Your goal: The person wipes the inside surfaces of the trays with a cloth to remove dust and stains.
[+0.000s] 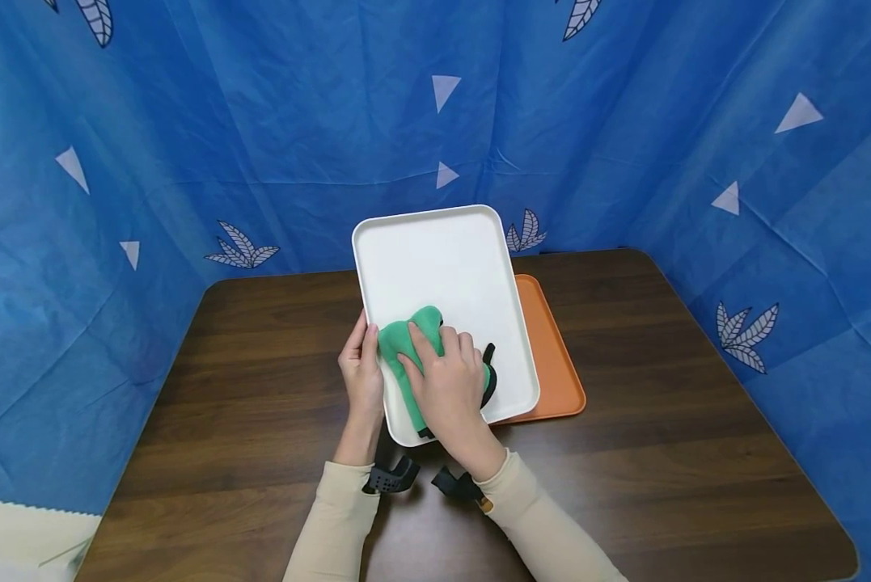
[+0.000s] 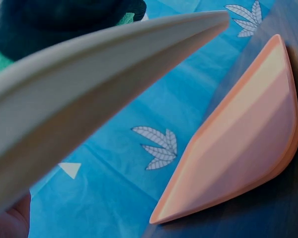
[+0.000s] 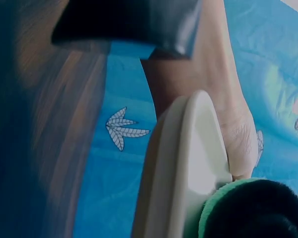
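A white rectangular tray [image 1: 435,259] is held raised and tilted over the table, its inner face toward the head camera. My left hand [image 1: 362,372] grips its left long edge, thumb along the rim. A green cloth [image 1: 399,343] with black trim lies bunched on the near part of the tray. My right hand [image 1: 450,384] holds this cloth against the tray's surface, fingers bent over it. The left wrist view shows the outer side of the white tray [image 2: 89,84]. In the right wrist view the cloth [image 3: 253,213] shows a dark side with a green edge.
An orange tray [image 1: 551,356] lies on the brown wooden table [image 1: 661,453], partly covered by the white tray in the head view. Blue curtains [image 1: 297,97] with leaf and triangle prints surround the table at the back and sides.
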`<state>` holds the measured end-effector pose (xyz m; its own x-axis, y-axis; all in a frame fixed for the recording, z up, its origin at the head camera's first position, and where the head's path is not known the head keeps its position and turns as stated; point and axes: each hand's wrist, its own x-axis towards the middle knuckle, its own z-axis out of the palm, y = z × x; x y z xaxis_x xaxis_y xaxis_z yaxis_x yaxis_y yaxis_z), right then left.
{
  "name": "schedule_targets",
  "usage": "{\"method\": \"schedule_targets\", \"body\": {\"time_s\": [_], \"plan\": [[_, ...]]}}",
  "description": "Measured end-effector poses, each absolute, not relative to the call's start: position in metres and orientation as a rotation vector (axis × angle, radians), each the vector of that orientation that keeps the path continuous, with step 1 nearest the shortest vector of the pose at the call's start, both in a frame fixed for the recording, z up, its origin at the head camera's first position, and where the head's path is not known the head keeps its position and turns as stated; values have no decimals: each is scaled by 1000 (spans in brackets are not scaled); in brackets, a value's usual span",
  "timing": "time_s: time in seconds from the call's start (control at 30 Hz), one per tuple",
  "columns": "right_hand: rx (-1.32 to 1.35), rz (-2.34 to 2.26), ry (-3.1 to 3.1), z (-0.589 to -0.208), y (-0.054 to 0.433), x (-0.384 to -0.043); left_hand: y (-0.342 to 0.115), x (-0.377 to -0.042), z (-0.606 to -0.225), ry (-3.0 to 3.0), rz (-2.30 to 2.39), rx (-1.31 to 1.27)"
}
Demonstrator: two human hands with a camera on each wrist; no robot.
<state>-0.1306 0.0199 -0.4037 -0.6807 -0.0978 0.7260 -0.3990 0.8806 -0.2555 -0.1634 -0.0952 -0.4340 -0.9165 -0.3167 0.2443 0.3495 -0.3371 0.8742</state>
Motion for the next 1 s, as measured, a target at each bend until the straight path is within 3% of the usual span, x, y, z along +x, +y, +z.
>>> {"method": "schedule_targets", "body": {"time_s": [0.57,1.0], "plan": [[314,535,-2313,-406,31,-134,-94,-165,-436,-1472,-2319,-47],[105,639,-2399,-405,59,-142,-97,-164,-436,-1447,-2347,-42]]}}
